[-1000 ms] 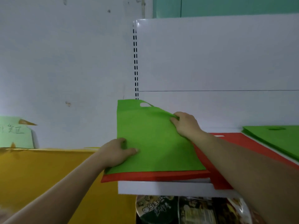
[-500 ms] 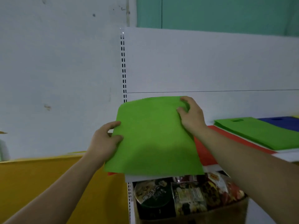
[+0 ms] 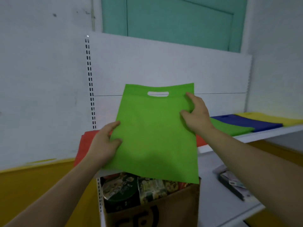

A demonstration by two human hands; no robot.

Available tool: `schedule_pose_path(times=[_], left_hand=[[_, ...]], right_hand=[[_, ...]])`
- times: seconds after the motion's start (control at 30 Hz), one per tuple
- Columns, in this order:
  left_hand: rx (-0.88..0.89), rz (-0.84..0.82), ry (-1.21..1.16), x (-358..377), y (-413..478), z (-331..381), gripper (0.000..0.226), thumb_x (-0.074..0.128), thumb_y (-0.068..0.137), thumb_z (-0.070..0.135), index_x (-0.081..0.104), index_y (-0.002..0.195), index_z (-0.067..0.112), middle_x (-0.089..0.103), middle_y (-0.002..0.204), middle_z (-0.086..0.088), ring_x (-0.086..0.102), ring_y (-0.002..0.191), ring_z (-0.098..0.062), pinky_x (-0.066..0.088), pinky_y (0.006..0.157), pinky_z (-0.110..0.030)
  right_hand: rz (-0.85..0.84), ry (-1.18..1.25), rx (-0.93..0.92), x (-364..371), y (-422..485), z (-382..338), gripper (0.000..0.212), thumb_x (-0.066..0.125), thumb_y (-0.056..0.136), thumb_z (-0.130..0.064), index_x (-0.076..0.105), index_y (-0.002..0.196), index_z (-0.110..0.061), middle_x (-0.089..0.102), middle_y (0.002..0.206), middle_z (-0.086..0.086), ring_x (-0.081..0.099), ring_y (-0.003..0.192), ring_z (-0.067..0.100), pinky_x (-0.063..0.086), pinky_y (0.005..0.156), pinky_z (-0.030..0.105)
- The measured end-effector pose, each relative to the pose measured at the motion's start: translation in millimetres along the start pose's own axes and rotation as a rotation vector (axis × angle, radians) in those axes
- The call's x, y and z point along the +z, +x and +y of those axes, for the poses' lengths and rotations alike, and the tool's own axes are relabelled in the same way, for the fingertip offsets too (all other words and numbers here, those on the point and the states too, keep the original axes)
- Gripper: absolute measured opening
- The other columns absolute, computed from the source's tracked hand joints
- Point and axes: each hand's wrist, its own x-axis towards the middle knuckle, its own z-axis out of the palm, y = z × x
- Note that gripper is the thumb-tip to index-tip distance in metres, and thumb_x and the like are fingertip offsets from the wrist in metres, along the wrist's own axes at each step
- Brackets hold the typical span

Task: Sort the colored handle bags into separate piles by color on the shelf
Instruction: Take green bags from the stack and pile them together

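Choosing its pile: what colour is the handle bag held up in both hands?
Bright green bag, clearest in the head view.

A: What is in the hands?
B: A green bag [image 3: 154,133], lifted clear of the shelf [image 3: 265,134]; the left hand [image 3: 105,145] pinches its left edge, the right hand [image 3: 196,113] grips its upper right edge.
A: And on the shelf?
B: A red bag [image 3: 85,143] at the left end, then a green pile [image 3: 229,126], a blue bag [image 3: 246,122] and a yellow bag [image 3: 268,117] toward the right end. A cardboard box [image 3: 152,208] of packets stands below.

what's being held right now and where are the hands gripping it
A green handle bag, held up off the shelf: left hand pinches its left edge, right hand its upper right edge.
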Motion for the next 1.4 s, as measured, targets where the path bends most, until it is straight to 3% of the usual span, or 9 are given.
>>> schedule_pose_path(times=[0.23, 0.37, 0.5, 0.63, 0.73, 0.93, 1.17, 1.3, 1.4], left_hand=[[0.005, -0.17, -0.026, 110.8, -24.9, 55.8, 0.069, 0.069, 0.08, 0.0, 0.045, 0.139, 0.024, 0.053, 0.132, -0.004, 0.058, 0.104, -0.023, 0.045, 0.087, -0.029], [0.068, -0.22, -0.01, 181.5, -39.6, 88.6, 0.068, 0.068, 0.079, -0.001, 0.045, 0.139, 0.021, 0.05, 0.137, -0.006, 0.054, 0.114, -0.024, 0.043, 0.099, -0.034], [0.122, -0.287, -0.059, 250.5, -54.0, 120.9, 0.068, 0.067, 0.08, -0.002, 0.044, 0.14, 0.019, 0.048, 0.138, -0.004, 0.05, 0.119, -0.018, 0.041, 0.1, -0.031], [0.168, -0.343, -0.094, 313.5, -65.4, 149.5, 0.066, 0.068, 0.079, 0.0, 0.046, 0.138, 0.022, 0.05, 0.136, -0.005, 0.051, 0.121, -0.023, 0.041, 0.104, -0.043], [0.205, -0.378, -0.099, 355.2, -70.0, 166.7, 0.065, 0.067, 0.08, 0.001, 0.046, 0.138, 0.022, 0.047, 0.138, -0.002, 0.048, 0.122, -0.021, 0.038, 0.106, -0.039], [0.27, -0.489, -0.139, 433.0, -59.9, 188.1, 0.064, 0.065, 0.082, 0.0, 0.043, 0.14, 0.018, 0.044, 0.139, -0.002, 0.045, 0.121, -0.016, 0.033, 0.097, -0.021], [0.34, -0.546, -0.188, 509.1, -13.4, 197.3, 0.065, 0.065, 0.082, 0.0, 0.041, 0.141, 0.016, 0.043, 0.14, -0.001, 0.041, 0.113, -0.007, 0.032, 0.094, -0.019], [0.36, -0.56, -0.181, 537.0, 18.0, 197.4, 0.066, 0.065, 0.082, 0.0, 0.04, 0.141, 0.016, 0.041, 0.142, -0.004, 0.042, 0.122, -0.015, 0.03, 0.097, -0.02], [0.357, -0.545, -0.158, 546.2, 37.6, 193.6, 0.066, 0.066, 0.081, -0.001, 0.041, 0.141, 0.014, 0.042, 0.142, -0.004, 0.042, 0.126, -0.017, 0.03, 0.102, -0.021]], right_hand=[[0.048, -0.122, 0.05, -122.9, -13.0, 61.1, 0.058, 0.059, 0.089, -0.006, 0.04, 0.143, -0.015, 0.043, 0.139, 0.009, 0.04, 0.128, 0.02, 0.019, 0.092, 0.006], [0.097, -0.181, 0.094, -199.0, -25.8, 98.1, 0.057, 0.058, 0.09, -0.007, 0.04, 0.143, -0.015, 0.043, 0.141, 0.007, 0.039, 0.129, 0.019, 0.018, 0.092, 0.004], [0.169, -0.259, 0.121, -269.9, -40.0, 132.8, 0.057, 0.06, 0.087, -0.005, 0.042, 0.141, -0.01, 0.046, 0.138, 0.011, 0.04, 0.129, 0.023, 0.019, 0.094, 0.006], [0.214, -0.303, 0.192, -331.0, -53.2, 163.3, 0.058, 0.06, 0.088, -0.006, 0.041, 0.142, -0.012, 0.045, 0.14, 0.01, 0.04, 0.129, 0.021, 0.021, 0.098, 0.01], [0.265, -0.328, 0.253, -367.2, -60.2, 183.7, 0.058, 0.06, 0.088, -0.007, 0.04, 0.143, -0.013, 0.044, 0.142, 0.008, 0.039, 0.13, 0.02, 0.023, 0.101, 0.013], [0.338, -0.38, 0.362, -414.3, -63.2, 227.4, 0.059, 0.06, 0.089, -0.01, 0.039, 0.144, -0.017, 0.042, 0.144, 0.005, 0.039, 0.132, 0.02, 0.029, 0.11, 0.026], [0.421, -0.384, 0.43, -434.9, -25.0, 276.9, 0.059, 0.06, 0.089, -0.011, 0.038, 0.144, -0.022, 0.044, 0.143, 0.002, 0.045, 0.127, 0.02, 0.037, 0.107, 0.031], [0.446, -0.398, 0.428, -432.6, 1.4, 304.0, 0.06, 0.059, 0.089, -0.011, 0.038, 0.144, -0.021, 0.043, 0.143, 0.002, 0.045, 0.128, 0.02, 0.038, 0.108, 0.037], [0.438, -0.401, 0.425, -423.0, 21.0, 325.2, 0.06, 0.058, 0.089, -0.01, 0.037, 0.144, -0.02, 0.043, 0.144, 0.002, 0.043, 0.129, 0.02, 0.036, 0.109, 0.032]])
